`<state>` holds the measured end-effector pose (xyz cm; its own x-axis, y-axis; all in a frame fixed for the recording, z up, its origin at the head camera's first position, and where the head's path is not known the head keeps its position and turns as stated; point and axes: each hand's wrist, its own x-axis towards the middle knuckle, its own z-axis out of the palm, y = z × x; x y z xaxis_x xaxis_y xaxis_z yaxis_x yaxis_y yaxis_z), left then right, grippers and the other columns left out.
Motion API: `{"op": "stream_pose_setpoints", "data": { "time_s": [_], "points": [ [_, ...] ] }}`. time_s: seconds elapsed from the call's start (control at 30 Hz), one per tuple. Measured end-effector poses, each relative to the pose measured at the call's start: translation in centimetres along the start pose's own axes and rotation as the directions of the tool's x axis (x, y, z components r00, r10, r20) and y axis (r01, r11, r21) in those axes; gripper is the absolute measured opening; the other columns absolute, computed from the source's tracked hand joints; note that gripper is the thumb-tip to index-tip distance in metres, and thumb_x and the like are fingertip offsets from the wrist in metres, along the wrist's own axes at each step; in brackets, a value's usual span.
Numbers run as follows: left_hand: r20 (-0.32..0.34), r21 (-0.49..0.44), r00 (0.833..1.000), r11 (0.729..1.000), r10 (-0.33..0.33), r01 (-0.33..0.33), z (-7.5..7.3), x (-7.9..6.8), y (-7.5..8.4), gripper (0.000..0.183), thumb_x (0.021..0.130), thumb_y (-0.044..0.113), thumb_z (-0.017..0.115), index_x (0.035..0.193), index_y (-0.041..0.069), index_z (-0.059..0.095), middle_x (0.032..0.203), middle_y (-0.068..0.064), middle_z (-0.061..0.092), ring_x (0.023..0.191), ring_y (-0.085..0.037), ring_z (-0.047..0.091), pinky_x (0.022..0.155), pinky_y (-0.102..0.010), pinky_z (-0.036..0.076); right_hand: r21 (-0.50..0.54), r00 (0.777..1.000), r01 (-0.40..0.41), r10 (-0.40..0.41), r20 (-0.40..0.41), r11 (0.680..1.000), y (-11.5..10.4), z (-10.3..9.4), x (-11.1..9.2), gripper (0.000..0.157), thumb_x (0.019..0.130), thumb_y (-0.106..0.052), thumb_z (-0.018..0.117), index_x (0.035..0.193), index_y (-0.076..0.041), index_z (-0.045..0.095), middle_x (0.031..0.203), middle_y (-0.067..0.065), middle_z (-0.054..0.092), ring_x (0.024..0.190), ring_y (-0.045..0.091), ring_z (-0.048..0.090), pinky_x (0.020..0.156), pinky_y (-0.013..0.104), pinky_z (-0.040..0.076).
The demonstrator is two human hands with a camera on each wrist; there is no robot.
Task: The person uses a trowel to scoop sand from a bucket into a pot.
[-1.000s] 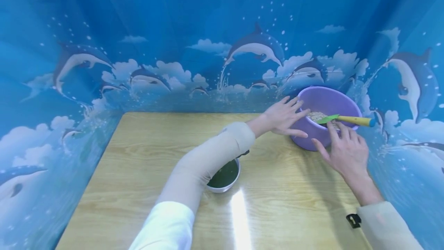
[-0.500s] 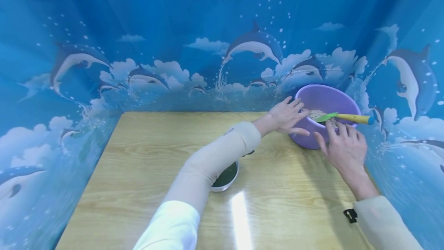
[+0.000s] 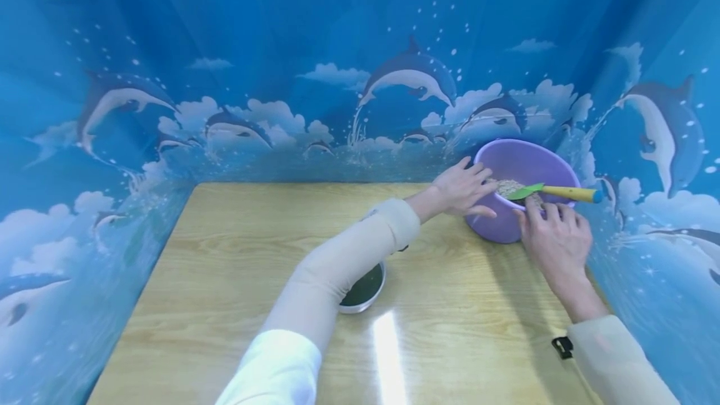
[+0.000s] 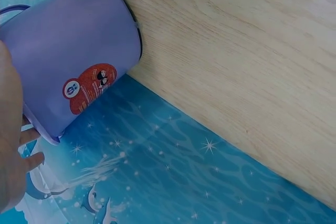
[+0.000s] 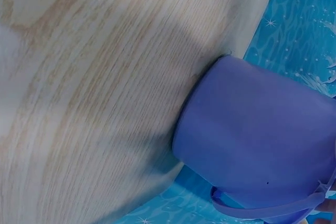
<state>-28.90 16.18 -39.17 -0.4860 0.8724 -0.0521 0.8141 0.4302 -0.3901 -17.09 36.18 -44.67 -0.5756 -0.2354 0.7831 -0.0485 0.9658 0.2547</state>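
A purple bucket stands at the table's far right corner, with pale flaky bits inside. Across its mouth lies a small trowel with a green blade and yellow handle, its blue end sticking out past the rim. My left hand touches the left rim with fingers spread and fairly straight, thumb apart. My right hand grips the front right rim, fingers hooked over it and thumb against the outside. The left wrist view shows the bucket's side with a red label; the right wrist view shows its handle hanging down.
A white bowl with something dark green in it sits mid-table, partly hidden by my left forearm. A blue dolphin curtain surrounds the wooden table, close behind the bucket.
My right thumb has moved in against the bucket's outer side. My left hand has shifted slightly over the left rim. The bucket stays in about the same place.
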Motion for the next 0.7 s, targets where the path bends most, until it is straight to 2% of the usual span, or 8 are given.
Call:
{"op": "stream_pose_setpoints", "data": {
  "time_s": [0.2, 0.4, 0.53, 0.7],
  "points": [
    [-0.036, 0.003, 0.999, 1.0, 0.016, -0.016, 0.4, -0.5, -0.3, 0.077, 0.104, 0.077, 0.025, 0.161, 0.027, 0.037, 0.167, -0.004, 0.041, 0.155, -0.025, 0.039, 0.135, -0.051, 0.028, -0.014, 0.999, 0.021, -0.022, -0.038, 1.0, -0.2, 0.2, 0.0, 0.044, 0.108, -0.042, 0.055, 0.12, -0.003, 0.07, 0.096, 0.024, 0.078, 0.085, 0.047, 0.074, 0.064, 0.059, 0.059],
    [-0.041, 0.039, 0.999, 0.999, 0.034, -0.032, 0.4, -1.1, -0.7, 0.076, 0.104, 0.078, 0.021, 0.158, 0.028, 0.038, 0.167, -0.005, 0.042, 0.155, -0.025, 0.04, 0.134, -0.05, 0.029, -0.003, 0.999, 0.021, -0.021, -0.047, 1.0, -0.6, 0.3, 0.1, 0.044, 0.107, -0.043, 0.057, 0.125, -0.005, 0.07, 0.099, 0.024, 0.079, 0.087, 0.047, 0.075, 0.065, 0.06, 0.06],
    [-0.047, 0.07, 0.998, 0.997, 0.043, -0.039, 0.5, -1.5, -0.6, 0.078, 0.103, 0.079, 0.018, 0.157, 0.027, 0.038, 0.165, -0.005, 0.044, 0.152, -0.025, 0.042, 0.131, -0.048, 0.034, 0.013, 0.999, 0.023, -0.023, -0.037, 1.0, -0.8, 0.1, 0.0, 0.045, 0.107, -0.044, 0.055, 0.126, -0.006, 0.069, 0.1, 0.024, 0.079, 0.088, 0.048, 0.075, 0.066, 0.061, 0.061],
    [-0.08, 0.072, 0.996, 0.997, 0.045, -0.039, 0.6, -2.0, -0.6, 0.077, 0.102, 0.08, 0.023, 0.155, 0.027, 0.042, 0.161, -0.006, 0.048, 0.147, -0.024, 0.046, 0.128, -0.047, 0.038, 0.03, 0.999, 0.026, -0.025, -0.026, 0.999, -1.0, -0.1, 0.0, 0.047, 0.109, -0.046, 0.051, 0.129, -0.007, 0.069, 0.102, 0.024, 0.079, 0.089, 0.048, 0.075, 0.067, 0.061, 0.061]
  ]
}}
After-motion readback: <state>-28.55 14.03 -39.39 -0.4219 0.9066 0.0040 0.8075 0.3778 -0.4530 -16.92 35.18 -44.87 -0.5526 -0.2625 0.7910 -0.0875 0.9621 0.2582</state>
